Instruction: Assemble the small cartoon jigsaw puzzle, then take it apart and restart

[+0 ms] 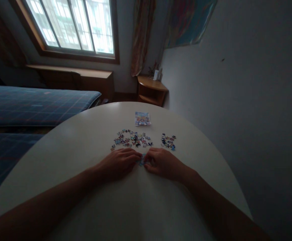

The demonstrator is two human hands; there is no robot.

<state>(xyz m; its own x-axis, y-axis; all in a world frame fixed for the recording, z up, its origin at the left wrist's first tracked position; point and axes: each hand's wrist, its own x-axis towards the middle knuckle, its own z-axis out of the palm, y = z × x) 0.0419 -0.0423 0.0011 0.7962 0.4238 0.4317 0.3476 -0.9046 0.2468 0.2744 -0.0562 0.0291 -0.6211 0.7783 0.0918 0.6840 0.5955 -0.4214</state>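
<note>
My left hand (pixel 119 163) and my right hand (pixel 163 163) rest on a round white table (pixel 85 144), fingertips meeting at the middle. Between them lie a few joined blue jigsaw pieces (pixel 142 159), pinched from both sides by curled fingers. Just beyond my hands spreads a loose pile of colourful puzzle pieces (pixel 132 139). A smaller cluster of pieces (pixel 168 141) sits to the right of it. Farther back lies a small printed reference picture (pixel 142 118), flat on the table.
A bed with a blue plaid cover (pixel 32 103) runs along the left. A wooden corner shelf (pixel 152 88) stands behind the table by the wall, under a curtain. A grey wall closes the right side. A bright window (pixel 73 25) is at the back.
</note>
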